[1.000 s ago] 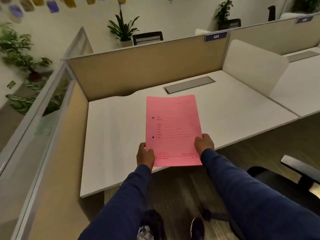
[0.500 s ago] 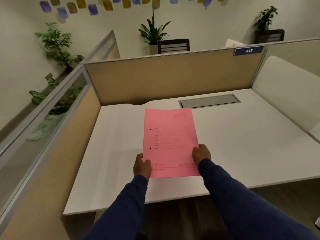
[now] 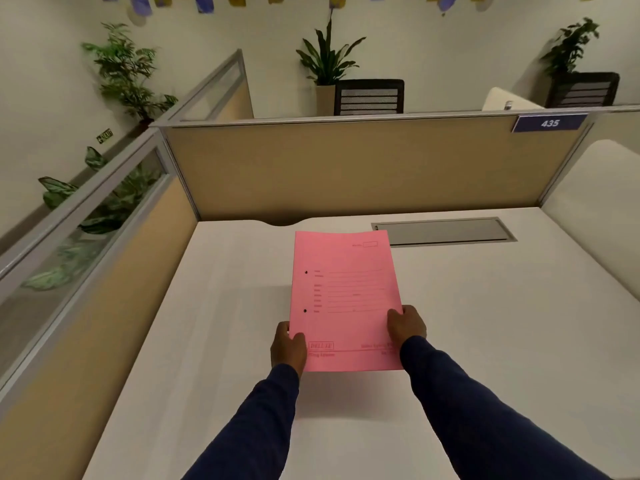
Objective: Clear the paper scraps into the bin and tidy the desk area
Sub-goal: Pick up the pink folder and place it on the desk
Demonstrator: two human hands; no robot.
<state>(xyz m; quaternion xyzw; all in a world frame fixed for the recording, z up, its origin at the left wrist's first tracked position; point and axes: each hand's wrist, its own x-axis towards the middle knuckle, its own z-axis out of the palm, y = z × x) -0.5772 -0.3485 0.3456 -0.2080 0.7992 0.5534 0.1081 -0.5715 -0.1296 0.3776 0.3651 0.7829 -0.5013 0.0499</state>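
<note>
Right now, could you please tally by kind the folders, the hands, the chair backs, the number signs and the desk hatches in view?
Pink printed paper folder: 1
Bare hands gripping it, left hand and right hand: 2
Black mesh chair backs: 2
Blue number sign reading 435: 1
Grey rectangular cable hatch: 1
Total: 7

Pink file folder (image 3: 344,299) above white desk (image 3: 485,323), left hand (image 3: 287,348) and right hand (image 3: 406,325) at its near corners
</note>
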